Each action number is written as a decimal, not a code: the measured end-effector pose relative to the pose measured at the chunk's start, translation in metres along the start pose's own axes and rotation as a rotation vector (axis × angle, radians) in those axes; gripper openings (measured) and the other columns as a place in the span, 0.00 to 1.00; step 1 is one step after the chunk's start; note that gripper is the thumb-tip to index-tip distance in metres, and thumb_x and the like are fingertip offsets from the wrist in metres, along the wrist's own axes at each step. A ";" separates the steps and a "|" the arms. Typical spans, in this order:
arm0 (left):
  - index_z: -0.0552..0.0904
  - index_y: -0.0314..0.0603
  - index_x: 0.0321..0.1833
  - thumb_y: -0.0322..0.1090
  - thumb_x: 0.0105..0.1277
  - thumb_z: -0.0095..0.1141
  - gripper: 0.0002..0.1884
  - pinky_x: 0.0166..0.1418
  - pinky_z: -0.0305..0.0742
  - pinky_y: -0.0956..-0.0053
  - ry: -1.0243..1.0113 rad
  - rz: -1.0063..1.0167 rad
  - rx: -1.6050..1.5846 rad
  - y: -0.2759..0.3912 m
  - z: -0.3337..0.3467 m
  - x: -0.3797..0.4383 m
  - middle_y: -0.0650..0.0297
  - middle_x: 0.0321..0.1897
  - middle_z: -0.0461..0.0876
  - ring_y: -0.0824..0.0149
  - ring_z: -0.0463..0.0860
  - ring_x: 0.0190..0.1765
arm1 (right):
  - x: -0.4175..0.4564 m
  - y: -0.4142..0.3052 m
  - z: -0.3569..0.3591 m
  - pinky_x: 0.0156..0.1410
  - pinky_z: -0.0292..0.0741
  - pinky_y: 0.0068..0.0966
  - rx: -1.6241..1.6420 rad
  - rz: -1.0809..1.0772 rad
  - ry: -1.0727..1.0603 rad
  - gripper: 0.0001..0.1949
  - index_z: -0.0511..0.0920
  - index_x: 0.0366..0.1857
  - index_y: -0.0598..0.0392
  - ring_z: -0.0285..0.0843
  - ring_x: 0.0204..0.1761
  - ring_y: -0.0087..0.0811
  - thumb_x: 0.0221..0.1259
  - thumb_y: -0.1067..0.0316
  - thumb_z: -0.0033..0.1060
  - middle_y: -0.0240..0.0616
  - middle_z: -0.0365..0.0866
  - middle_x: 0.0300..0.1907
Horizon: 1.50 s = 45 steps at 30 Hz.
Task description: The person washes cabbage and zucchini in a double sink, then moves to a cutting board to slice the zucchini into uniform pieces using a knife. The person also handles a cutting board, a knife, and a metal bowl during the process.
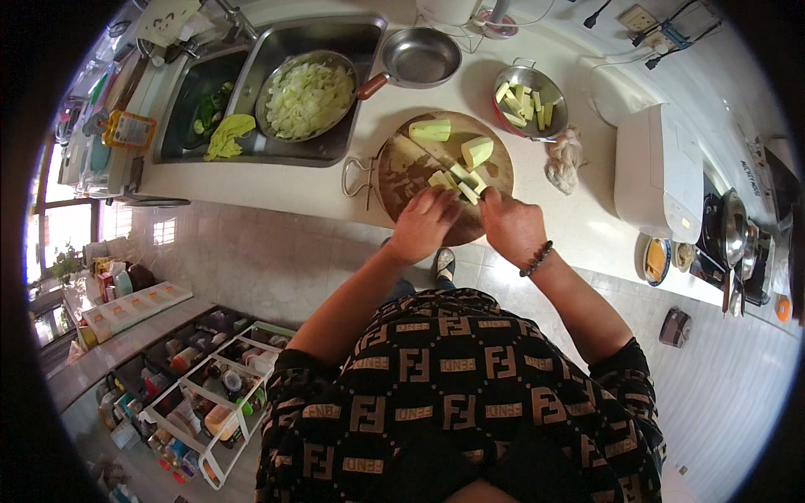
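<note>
My right hand [512, 226] grips the handle of a kitchen knife [443, 158], its blade slanting up and left across a round wooden chopping board [402, 170]. The fingertips of my left hand [424, 223] hold cut pale green vegetable pieces [442, 180] against the board, just left of the blade's lower part. Two larger peeled chunks lie beyond: one chunk [430, 130] near the far edge, another chunk [477, 151] to the right of the blade. A metal bowl [533, 77] behind the board at right contains several cut sticks [520, 100]. My left fingers partly hide the pieces under them.
A large pan [262, 104] of chopped pale green leaves [309, 99] sits in the sink [321, 154], beside a yellow-green cloth [231, 135]. A frying pan [421, 58] stands behind the board. Right of it are a mesh bundle [564, 162] and a white appliance [657, 173].
</note>
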<state>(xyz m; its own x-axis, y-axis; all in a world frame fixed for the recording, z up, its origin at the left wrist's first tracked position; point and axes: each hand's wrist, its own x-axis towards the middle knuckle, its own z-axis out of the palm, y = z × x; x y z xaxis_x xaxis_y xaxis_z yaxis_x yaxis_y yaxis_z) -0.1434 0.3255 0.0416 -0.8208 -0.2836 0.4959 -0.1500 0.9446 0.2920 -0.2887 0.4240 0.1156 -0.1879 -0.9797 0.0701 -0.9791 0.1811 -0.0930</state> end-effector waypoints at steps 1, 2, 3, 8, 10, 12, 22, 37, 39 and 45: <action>0.78 0.37 0.39 0.30 0.50 0.53 0.12 0.57 0.68 0.65 0.022 0.044 0.026 0.007 0.000 0.013 0.57 0.43 0.75 0.55 0.72 0.52 | 0.002 0.003 -0.005 0.20 0.71 0.31 -0.004 0.010 0.017 0.08 0.68 0.28 0.53 0.77 0.18 0.37 0.59 0.63 0.51 0.37 0.76 0.19; 0.78 0.37 0.39 0.31 0.51 0.52 0.12 0.58 0.67 0.64 0.019 0.045 0.044 0.009 0.007 0.020 0.57 0.44 0.74 0.56 0.72 0.53 | 0.004 0.006 -0.008 0.20 0.71 0.31 -0.008 0.018 0.034 0.08 0.68 0.28 0.53 0.77 0.18 0.37 0.59 0.63 0.51 0.37 0.75 0.19; 0.78 0.38 0.40 0.32 0.52 0.51 0.12 0.59 0.66 0.64 0.016 0.045 0.064 0.010 0.015 0.028 0.58 0.45 0.74 0.57 0.71 0.54 | 0.006 0.008 -0.011 0.20 0.71 0.31 -0.011 0.024 0.052 0.08 0.68 0.28 0.53 0.76 0.18 0.37 0.59 0.63 0.51 0.37 0.75 0.18; 0.78 0.38 0.41 0.34 0.52 0.50 0.14 0.58 0.66 0.65 -0.007 0.063 0.077 0.005 0.029 0.042 0.60 0.39 0.75 0.61 0.72 0.48 | 0.006 0.009 -0.018 0.20 0.72 0.32 0.035 0.036 0.059 0.07 0.68 0.28 0.54 0.77 0.18 0.37 0.58 0.64 0.50 0.39 0.77 0.20; 0.78 0.38 0.41 0.33 0.51 0.51 0.14 0.57 0.67 0.65 -0.055 0.045 0.048 0.006 0.011 0.034 0.60 0.42 0.75 0.60 0.72 0.49 | 0.004 0.010 -0.016 0.20 0.72 0.32 0.038 0.052 0.062 0.07 0.69 0.28 0.54 0.77 0.17 0.38 0.58 0.64 0.50 0.39 0.76 0.19; 0.78 0.39 0.42 0.32 0.50 0.52 0.15 0.56 0.67 0.65 -0.017 0.001 0.027 0.005 -0.009 0.012 0.61 0.44 0.76 0.59 0.72 0.50 | 0.003 0.008 -0.015 0.20 0.72 0.33 0.057 0.051 0.043 0.07 0.69 0.28 0.54 0.77 0.17 0.39 0.59 0.64 0.50 0.39 0.76 0.18; 0.78 0.42 0.41 0.29 0.48 0.52 0.14 0.51 0.71 0.68 0.009 -0.204 0.014 -0.016 -0.042 -0.069 0.65 0.43 0.75 0.60 0.74 0.47 | -0.008 -0.036 0.026 0.24 0.73 0.37 0.238 -0.072 -0.214 0.08 0.71 0.29 0.55 0.78 0.21 0.42 0.59 0.63 0.49 0.42 0.76 0.16; 0.77 0.40 0.40 0.34 0.51 0.49 0.14 0.56 0.69 0.69 -0.043 -0.027 0.064 -0.028 -0.013 -0.046 0.62 0.46 0.74 0.60 0.71 0.53 | 0.001 -0.022 0.004 0.23 0.73 0.37 0.166 -0.071 -0.250 0.07 0.71 0.30 0.56 0.78 0.19 0.43 0.59 0.64 0.48 0.42 0.75 0.14; 0.77 0.40 0.39 0.34 0.51 0.48 0.13 0.56 0.69 0.69 -0.055 -0.014 0.052 -0.029 -0.013 -0.046 0.62 0.46 0.74 0.60 0.71 0.53 | 0.001 -0.023 0.003 0.22 0.73 0.37 0.143 -0.082 -0.280 0.07 0.71 0.30 0.56 0.78 0.19 0.43 0.59 0.64 0.47 0.43 0.76 0.14; 0.77 0.41 0.39 0.34 0.51 0.48 0.12 0.55 0.70 0.69 -0.073 -0.009 0.018 -0.031 -0.012 -0.048 0.62 0.45 0.75 0.60 0.72 0.53 | 0.001 -0.019 0.021 0.22 0.73 0.38 0.184 -0.116 -0.252 0.07 0.71 0.30 0.56 0.78 0.19 0.43 0.59 0.64 0.47 0.43 0.76 0.15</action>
<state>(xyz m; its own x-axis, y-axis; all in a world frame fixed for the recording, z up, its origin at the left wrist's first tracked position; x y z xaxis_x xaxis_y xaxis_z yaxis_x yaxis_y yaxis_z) -0.0930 0.3079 0.0187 -0.8574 -0.2802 0.4318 -0.1672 0.9450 0.2812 -0.2691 0.4176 0.0968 -0.0283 -0.9876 -0.1546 -0.9579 0.0710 -0.2783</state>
